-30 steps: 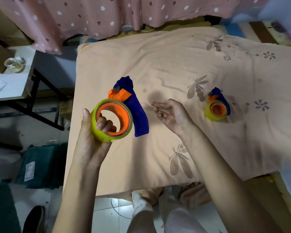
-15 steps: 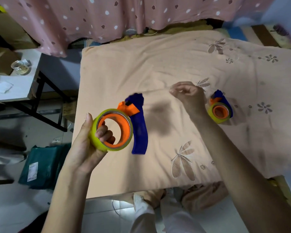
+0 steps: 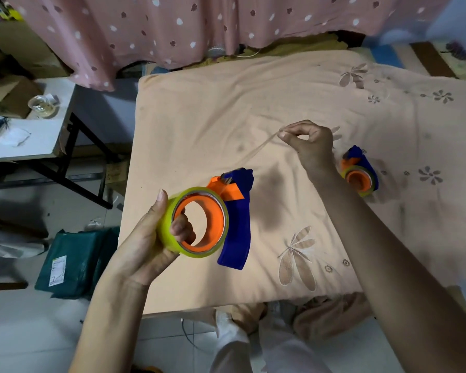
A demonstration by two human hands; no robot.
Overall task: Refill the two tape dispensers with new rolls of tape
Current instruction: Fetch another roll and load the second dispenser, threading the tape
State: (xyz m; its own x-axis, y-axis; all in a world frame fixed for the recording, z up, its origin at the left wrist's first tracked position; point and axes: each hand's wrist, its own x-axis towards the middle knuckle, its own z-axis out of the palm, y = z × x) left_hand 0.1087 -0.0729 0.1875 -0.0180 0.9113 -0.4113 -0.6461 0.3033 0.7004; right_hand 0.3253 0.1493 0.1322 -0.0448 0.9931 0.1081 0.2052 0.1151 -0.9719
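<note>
Glossy tape roll (image 3: 170, 232), matt cloth (image 3: 226, 109)

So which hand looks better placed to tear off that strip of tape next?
The right hand, probably. It already pinches the end of the tape strip pulled out from the held dispenser. The left hand grips the roll, so it can only steady it.

Held dispenser (image 3: 236, 224) blue, orange; tape roll (image 3: 170, 235) yellow-green; bedcover (image 3: 253, 117) peach, flowered; curtain (image 3: 172, 25) pink, dotted.
</note>
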